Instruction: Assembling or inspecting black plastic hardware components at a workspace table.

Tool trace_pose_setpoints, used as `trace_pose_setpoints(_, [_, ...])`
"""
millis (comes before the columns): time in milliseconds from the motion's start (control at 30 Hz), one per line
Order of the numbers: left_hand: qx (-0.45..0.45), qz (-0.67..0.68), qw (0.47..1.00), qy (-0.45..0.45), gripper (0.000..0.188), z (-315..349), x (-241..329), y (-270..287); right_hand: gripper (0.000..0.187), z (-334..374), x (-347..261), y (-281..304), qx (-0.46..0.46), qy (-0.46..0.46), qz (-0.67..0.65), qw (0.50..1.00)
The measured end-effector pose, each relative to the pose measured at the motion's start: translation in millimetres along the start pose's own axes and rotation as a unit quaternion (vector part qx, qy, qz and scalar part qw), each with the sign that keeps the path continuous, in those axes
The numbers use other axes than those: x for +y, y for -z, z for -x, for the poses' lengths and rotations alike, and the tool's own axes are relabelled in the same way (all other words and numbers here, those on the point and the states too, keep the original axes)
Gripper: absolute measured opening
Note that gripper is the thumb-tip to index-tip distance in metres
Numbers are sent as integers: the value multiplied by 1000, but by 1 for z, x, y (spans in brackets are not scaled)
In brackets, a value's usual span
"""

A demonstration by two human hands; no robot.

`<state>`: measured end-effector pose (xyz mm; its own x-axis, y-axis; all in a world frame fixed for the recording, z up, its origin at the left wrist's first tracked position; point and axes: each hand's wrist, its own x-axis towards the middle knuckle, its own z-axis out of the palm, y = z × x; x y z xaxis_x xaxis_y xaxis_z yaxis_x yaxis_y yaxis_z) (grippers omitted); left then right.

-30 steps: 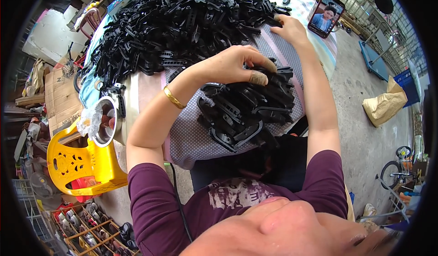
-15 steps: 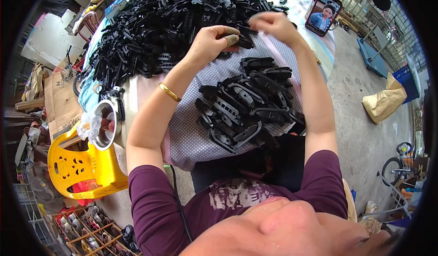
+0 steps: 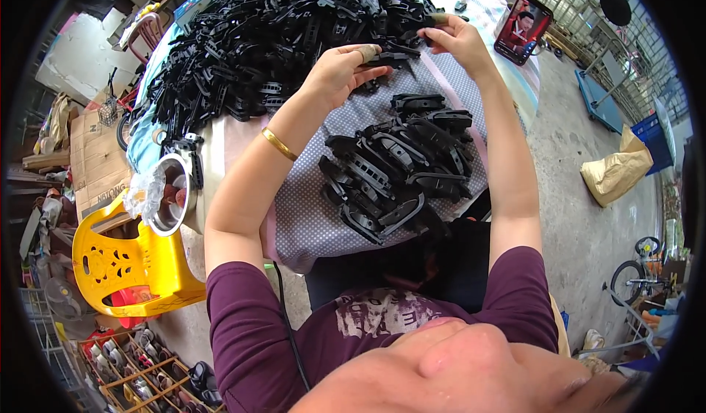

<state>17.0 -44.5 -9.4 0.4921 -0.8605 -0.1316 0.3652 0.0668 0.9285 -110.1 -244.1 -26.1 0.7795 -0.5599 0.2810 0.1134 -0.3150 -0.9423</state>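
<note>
My left hand (image 3: pixel 344 73) is at the near edge of a big heap of black plastic parts (image 3: pixel 294 30). Its thumb and fingers close on a slim black plastic part (image 3: pixel 397 54) that points to the right; the thumb has a tan wrap. My right hand (image 3: pixel 457 39) is at the heap's right edge, thumb and forefinger bent together, with a dark bit at the tips too small to name. Nearer to me lies a smaller pile of black curved plastic parts (image 3: pixel 401 159) on the dotted tablecloth (image 3: pixel 301 222).
A phone (image 3: pixel 523 29) stands at the table's right edge. To the left are a metal bowl (image 3: pixel 184 192) with a clear plastic bag, and a yellow chair (image 3: pixel 121 266). A tan sack (image 3: pixel 618 169) and a blue trolley (image 3: pixel 597 100) are on the floor at right.
My right hand has shifted slightly right and up, its fingers now bent at the heap's edge. My left hand's fingers have spread a little around the part. The phone's picture has changed.
</note>
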Motion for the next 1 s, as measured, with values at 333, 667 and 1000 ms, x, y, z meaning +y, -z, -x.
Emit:
trace_pose_setpoints(333, [-85,71,994,-2,29,-4,-3,7,22,17,-24,-47,-160,90,-68,981])
trace_pose_setpoints(667, [-77,-114,976,-172,35,5,7,2,33,24,-40,-45,-163,65,-83,981])
trace_pose_setpoints(1000, [-7,-373,854,-364,37,14,14,-4,36,24,-35,-42,-168,66,-49,982])
